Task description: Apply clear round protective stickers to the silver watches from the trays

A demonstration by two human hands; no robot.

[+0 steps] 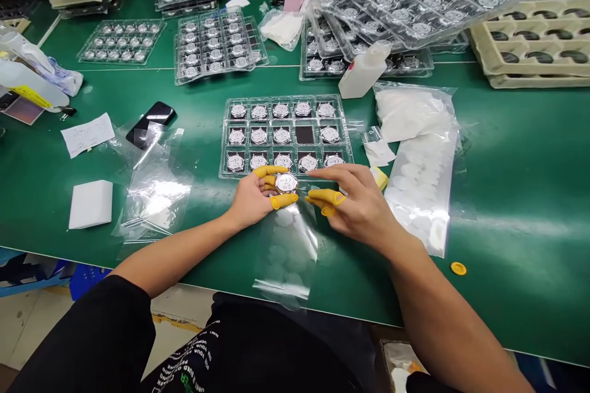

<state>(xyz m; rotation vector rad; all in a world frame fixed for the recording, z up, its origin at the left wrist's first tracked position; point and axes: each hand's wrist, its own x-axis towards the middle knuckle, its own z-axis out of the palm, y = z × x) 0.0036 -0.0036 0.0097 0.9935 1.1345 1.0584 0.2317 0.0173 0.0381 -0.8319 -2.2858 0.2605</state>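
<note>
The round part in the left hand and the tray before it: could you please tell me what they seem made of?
The round part looks like polished metal, perhaps plated, judging by its mirror-bright rim. The tray looks like clear moulded plastic: the pockets are see-through, with glossy highlights.

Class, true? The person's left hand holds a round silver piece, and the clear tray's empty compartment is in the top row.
No: the empty compartment of the clear tray is in the middle row, fourth from the left, as the head view shows. The left hand does hold the round silver piece.
</note>
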